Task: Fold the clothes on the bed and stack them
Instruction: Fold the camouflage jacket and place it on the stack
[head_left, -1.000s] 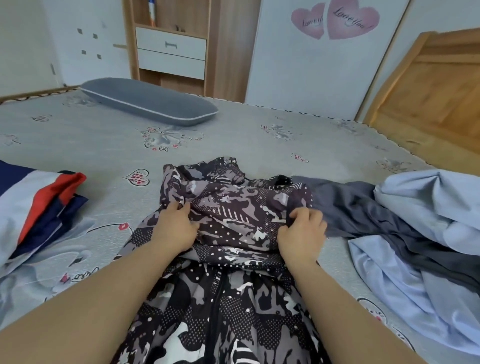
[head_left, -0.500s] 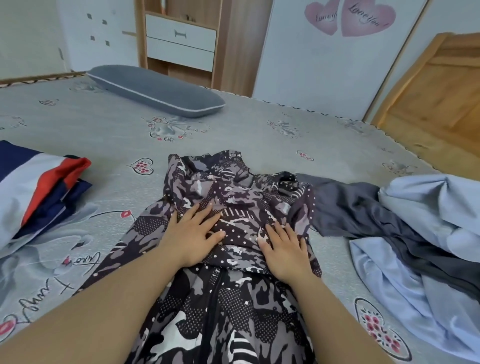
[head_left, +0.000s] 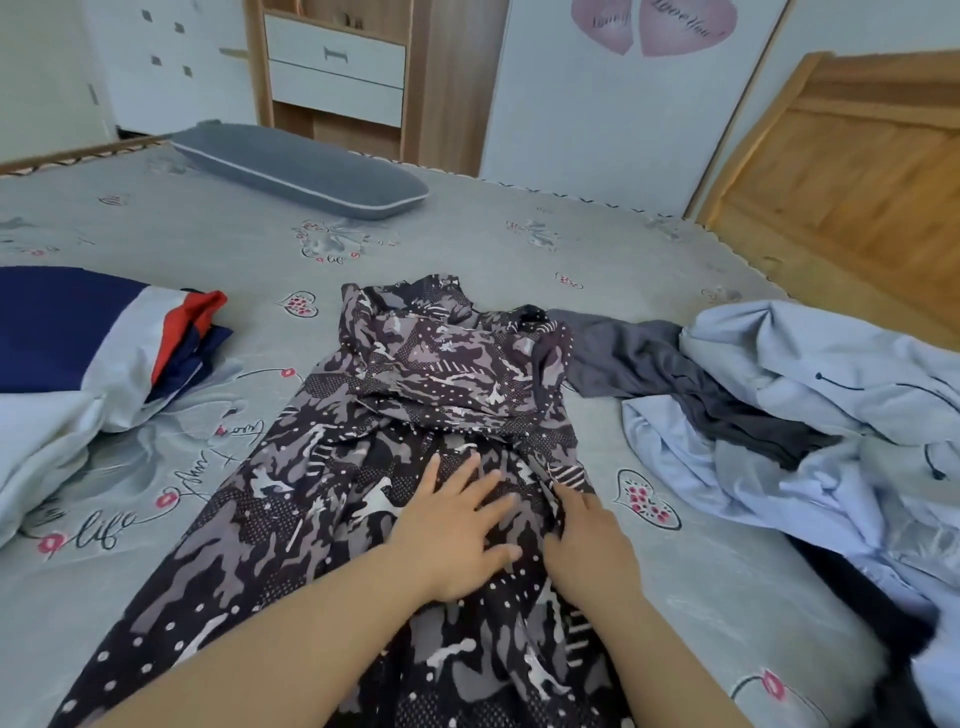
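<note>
left hand (head_left: 457, 525) lies flat with fingers spread on the dress (head_left: 405, 467), mid-bed; right hand (head_left: 592, 540) rests at its right edge, fingers tucked into the cloth, so its grip cannot be told. the dress top is folded down, the skirt not. one folded pile (head_left: 104, 332) sits left; a heap (head_left: 779, 405) waits right. likely early on. grey printed bed (head_left: 467, 244), pillow (head_left: 301, 166), wooden drawers (head_left: 335, 67) beyond.

Patterned garment (head_left: 441, 384) — lower part cut off by the bottom edge. Light blue clothes (head_left: 810, 415) run past the right edge; right hand's (head_left: 589, 540) fingertips hidden in a fold.
</note>
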